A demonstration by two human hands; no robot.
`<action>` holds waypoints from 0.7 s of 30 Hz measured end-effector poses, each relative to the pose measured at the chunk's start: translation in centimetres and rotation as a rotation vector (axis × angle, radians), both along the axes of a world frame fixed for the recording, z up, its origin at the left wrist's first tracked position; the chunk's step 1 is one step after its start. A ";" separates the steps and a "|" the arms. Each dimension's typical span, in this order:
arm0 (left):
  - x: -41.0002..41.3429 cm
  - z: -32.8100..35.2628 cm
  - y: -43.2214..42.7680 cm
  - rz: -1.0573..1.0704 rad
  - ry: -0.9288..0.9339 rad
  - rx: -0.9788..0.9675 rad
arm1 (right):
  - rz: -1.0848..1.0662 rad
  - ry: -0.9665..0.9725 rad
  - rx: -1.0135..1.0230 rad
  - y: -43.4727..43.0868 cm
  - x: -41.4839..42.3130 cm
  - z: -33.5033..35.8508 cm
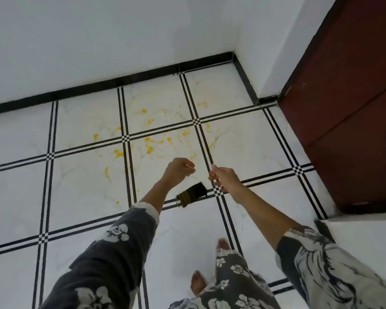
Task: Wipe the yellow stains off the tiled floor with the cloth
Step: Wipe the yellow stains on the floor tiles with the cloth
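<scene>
Yellow stains [149,140] are splattered over several white floor tiles [85,121] near the far wall. A small dark folded cloth [191,195] with yellowish stripes shows just below and between my hands, over a tile joint; whether it lies on the floor or is in the air I cannot tell. My left hand [179,172] is held out above it with its fingers curled in and nothing visible in them. My right hand [223,177] is beside it, fingers loosely apart and empty. Neither hand touches the cloth.
White walls with a black skirting [120,82] meet in a corner at the far right. A dark red door [348,112] stands on the right. My bare feet [197,284] and patterned clothing are at the bottom of the view.
</scene>
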State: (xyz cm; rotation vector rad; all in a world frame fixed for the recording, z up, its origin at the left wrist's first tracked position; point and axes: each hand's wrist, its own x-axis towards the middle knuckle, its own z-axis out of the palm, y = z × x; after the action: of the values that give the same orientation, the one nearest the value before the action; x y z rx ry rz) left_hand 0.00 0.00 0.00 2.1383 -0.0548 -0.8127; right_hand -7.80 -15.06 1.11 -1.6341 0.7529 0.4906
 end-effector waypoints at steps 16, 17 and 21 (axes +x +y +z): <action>13.5 -46.7 -6.9 -0.054 0.066 0.291 | 0.134 0.061 -0.256 -4.6 15.6 -44.3; 13.4 -50.6 -6.9 -0.143 0.058 0.342 | 0.193 0.031 -0.328 -4.9 16.1 -47.8; 12.0 -64.3 -6.4 -0.434 -0.011 0.511 | 0.434 -0.055 -0.566 -6.1 17.4 -62.1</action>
State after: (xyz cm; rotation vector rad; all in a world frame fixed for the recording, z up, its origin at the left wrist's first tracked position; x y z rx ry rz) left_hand 11.97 -6.45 -64.30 2.6596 -0.3615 -1.1604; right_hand 9.60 -21.18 -60.97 -2.3543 0.5145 0.5650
